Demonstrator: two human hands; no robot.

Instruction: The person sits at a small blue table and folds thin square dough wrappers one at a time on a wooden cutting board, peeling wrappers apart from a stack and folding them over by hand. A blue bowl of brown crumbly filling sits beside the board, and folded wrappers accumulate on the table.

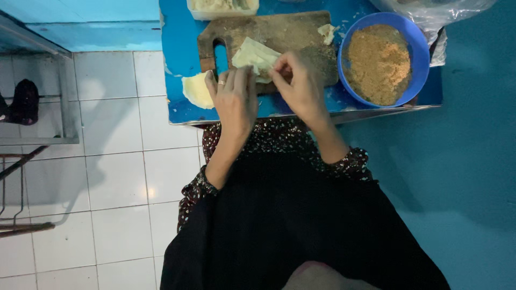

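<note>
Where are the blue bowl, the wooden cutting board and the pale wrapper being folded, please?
blue bowl (424, 53), head view, right rim.
wooden cutting board (290, 33), head view, bare top surface.
pale wrapper (257, 53), head view, middle of the sheet, above the fingers.

White tiled floor (113, 177), turquoise wall (473, 161), small blue table (183, 59), metal rack (37, 118) at left.

Pale folded wrapper (257, 58), flat on wooden cutting board (279, 37)
</note>
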